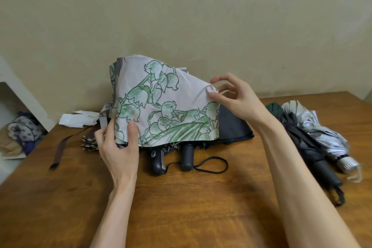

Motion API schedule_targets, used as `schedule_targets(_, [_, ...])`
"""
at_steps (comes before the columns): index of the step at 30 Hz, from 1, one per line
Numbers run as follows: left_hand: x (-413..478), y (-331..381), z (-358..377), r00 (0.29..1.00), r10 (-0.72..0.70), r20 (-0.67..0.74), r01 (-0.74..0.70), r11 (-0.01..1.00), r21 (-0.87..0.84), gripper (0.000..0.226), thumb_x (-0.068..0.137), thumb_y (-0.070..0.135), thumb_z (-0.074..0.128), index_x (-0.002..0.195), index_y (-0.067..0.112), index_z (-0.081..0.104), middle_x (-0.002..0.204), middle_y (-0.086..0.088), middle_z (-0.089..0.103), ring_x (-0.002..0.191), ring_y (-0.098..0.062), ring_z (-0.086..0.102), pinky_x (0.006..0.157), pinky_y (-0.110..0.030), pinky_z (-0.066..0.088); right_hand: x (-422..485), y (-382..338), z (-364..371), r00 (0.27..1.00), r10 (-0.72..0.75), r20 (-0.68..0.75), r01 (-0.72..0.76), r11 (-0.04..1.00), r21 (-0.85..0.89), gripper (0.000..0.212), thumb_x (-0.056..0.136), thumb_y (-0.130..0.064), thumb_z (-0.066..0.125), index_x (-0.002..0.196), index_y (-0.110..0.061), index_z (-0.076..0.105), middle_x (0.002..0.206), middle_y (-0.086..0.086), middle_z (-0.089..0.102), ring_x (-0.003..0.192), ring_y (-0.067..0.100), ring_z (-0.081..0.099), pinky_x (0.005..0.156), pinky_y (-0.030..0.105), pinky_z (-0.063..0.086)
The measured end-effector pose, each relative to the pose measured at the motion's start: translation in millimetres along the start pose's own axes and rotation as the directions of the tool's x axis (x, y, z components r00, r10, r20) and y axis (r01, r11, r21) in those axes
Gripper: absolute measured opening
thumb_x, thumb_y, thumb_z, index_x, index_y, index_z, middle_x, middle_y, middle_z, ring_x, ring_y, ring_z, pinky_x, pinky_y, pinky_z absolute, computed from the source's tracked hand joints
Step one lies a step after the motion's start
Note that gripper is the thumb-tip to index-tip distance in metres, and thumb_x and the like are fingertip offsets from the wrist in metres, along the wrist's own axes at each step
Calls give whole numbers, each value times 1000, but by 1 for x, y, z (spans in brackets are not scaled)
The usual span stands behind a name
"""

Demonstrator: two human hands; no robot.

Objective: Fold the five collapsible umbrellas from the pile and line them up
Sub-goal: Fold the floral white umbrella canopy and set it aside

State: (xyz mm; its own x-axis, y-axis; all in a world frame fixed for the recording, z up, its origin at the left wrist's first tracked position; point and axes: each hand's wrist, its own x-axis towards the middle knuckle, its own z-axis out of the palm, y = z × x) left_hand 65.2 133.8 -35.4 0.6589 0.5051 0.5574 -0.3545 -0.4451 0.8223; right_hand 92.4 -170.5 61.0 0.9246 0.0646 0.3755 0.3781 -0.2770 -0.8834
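- Centrally, a pale collapsible umbrella with a green bell-flower print (167,104) is held up above the brown wooden tabletop (181,207), its fabric loose and unfolded.
- The left hand (118,147) grips the fabric's lower left edge, with the thumb pressed on the printed front and the fingers curled behind.
- The right hand (235,98) pinches the fabric's right edge between thumb and index finger. Its other fingers are spread, loosely bent and touching nothing.
- Under the raised fabric lies the pile: two dark umbrella handles (187,157) side by side on the tabletop, a thin black wrist loop (211,165) trailing right, and a dark grey canopy (233,125) behind the right wrist.
- Far right, apart from the pile, a dark folded umbrella (310,147) lies against a silver folded umbrella (322,129).
- Far left lie a brown fabric strap (60,149) and crumpled white paper (76,120).
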Motion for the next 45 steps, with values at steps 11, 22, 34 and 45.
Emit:
schedule_targets(11, [0,1,0,1000,-9,-9,9,1000,-8,49,100,49,69,140,20,68,118,-2,53,112,-15,59,101,-23,45,0,-6,-3,995,77,-71,-53,955,293,38,86,0,84,121,-10,76,92,6,76,89,19,72,87,27,60])
schedule_targets(22, [1,4,-2,999,45,5,-45,999,-25,50,100,43,70,142,15,65,119,-6,53,108,-6,56,96,-2,40,-5,-14,-16,998,62,3,-62,998,-33,16,89,-19,86,97,-7,79,86,4,81,79,13,76,80,19,59])
schedule_targets(34, [1,2,1,987,152,56,-152,988,-8,63,97,52,67,140,5,66,117,-8,54,112,-13,59,102,-11,42,3,-17,-14,999,-46,-29,18,777,-629,5,98,-22,74,95,-17,75,92,-4,73,92,23,66,80,40,52])
schedule_targets(45, [-3,5,5,978,203,55,-205,978,33,61,97,47,67,138,3,66,115,-9,55,109,-13,57,101,-10,41,7,-19,24,922,-306,-235,236,929,-284,7,108,-16,59,109,-9,60,69,-16,64,63,6,55,63,26,40])
